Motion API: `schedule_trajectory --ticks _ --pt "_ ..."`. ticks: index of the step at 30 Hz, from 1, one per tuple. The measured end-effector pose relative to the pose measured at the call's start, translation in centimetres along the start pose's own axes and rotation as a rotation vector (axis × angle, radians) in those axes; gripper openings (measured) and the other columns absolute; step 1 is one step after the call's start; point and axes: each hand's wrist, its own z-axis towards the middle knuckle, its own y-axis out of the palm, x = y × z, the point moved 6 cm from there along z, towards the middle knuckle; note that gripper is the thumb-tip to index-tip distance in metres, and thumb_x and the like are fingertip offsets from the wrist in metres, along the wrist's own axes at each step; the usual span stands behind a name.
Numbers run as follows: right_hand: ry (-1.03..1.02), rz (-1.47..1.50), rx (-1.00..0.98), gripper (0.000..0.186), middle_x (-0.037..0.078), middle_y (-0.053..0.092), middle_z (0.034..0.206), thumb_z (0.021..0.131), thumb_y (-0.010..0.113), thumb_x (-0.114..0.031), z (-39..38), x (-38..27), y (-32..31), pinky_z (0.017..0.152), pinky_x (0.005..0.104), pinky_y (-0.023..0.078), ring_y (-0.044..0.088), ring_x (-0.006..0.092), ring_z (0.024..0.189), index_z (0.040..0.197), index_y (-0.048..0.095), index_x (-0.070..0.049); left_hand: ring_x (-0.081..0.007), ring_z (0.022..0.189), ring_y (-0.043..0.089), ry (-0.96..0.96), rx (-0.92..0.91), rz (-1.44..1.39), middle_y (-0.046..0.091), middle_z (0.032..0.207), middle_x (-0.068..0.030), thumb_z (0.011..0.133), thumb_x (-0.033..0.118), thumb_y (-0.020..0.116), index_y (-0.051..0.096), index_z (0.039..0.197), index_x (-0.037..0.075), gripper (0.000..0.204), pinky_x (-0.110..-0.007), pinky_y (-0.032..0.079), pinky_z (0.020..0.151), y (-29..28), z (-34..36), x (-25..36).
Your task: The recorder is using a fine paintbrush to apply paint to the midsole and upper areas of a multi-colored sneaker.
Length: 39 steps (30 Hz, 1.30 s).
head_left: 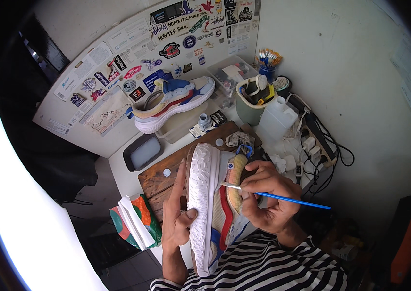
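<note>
My left hand (178,220) grips a multicoloured sneaker (204,203) turned on its side, its white patterned sole facing left and its upper in cream, red, blue and yellow. My right hand (271,196) is closed on a thin blue-handled paintbrush (290,199), whose bristles are at the side of the shoe where the pale midsole meets the upper. Under the shoe lies a stained wooden board (157,184), with small white caps on it. Behind it stand a small open jar (204,122) and a crumpled rag (239,140).
A second sneaker (174,102) rests across a clear plastic tray. Around the white desk are a dark dish (142,153), a tissue pack (134,220), a bin (245,110), a brush cup (266,70), a white jug (276,123) and a power strip with cables (314,150). A sticker-covered panel (98,111) stands behind.
</note>
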Motion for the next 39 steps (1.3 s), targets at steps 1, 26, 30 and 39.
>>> schedule_trajectory --ticks 1,26,30,39 --pt "0.002 -0.010 0.009 0.016 0.011 0.071 0.076 0.081 0.069 0.004 0.1 0.1 -0.2 0.090 0.0473 0.057 0.068 0.0182 0.067 0.096 0.066 0.003 -0.0357 0.108 0.070 0.001 0.000 -0.001 0.061 0.140 -0.0318 0.066 0.051 0.055 0.030 0.163 0.002 0.112 -0.040 0.053 0.093 -0.2 0.1 -0.4" --pt "-0.016 -0.037 0.038 0.019 0.007 0.069 0.079 0.079 0.074 0.001 -0.2 -0.2 0.2 0.087 0.0454 0.059 0.070 0.0203 0.071 0.096 0.066 -0.002 -0.0335 0.087 0.069 0.049 -0.008 0.032 0.064 0.134 -0.0314 0.054 0.038 0.057 0.033 0.162 0.002 0.117 -0.037 0.053 0.084 -0.3 0.0 0.0" --pt "-0.024 -0.095 0.048 0.018 0.008 0.070 0.079 0.080 0.074 0.000 -0.1 0.0 0.0 0.086 0.0458 0.059 0.070 0.0209 0.073 0.096 0.066 -0.002 -0.0346 0.092 0.071 0.164 0.003 0.078 0.065 0.133 -0.0306 0.056 0.038 0.057 0.032 0.162 0.001 0.115 -0.038 0.053 0.085 -0.5 0.2 -0.9" --pt "0.102 0.287 0.100 0.010 0.014 0.068 0.082 0.087 0.065 0.007 -0.2 0.9 -1.7 0.083 0.0406 0.058 0.068 0.0207 0.076 0.096 0.062 0.005 -0.0369 0.113 0.069 -0.033 -0.159 -0.181 0.059 0.145 -0.0290 0.069 0.054 0.057 0.031 0.162 0.001 0.110 -0.040 0.050 0.096 0.0 -0.5 -2.1"
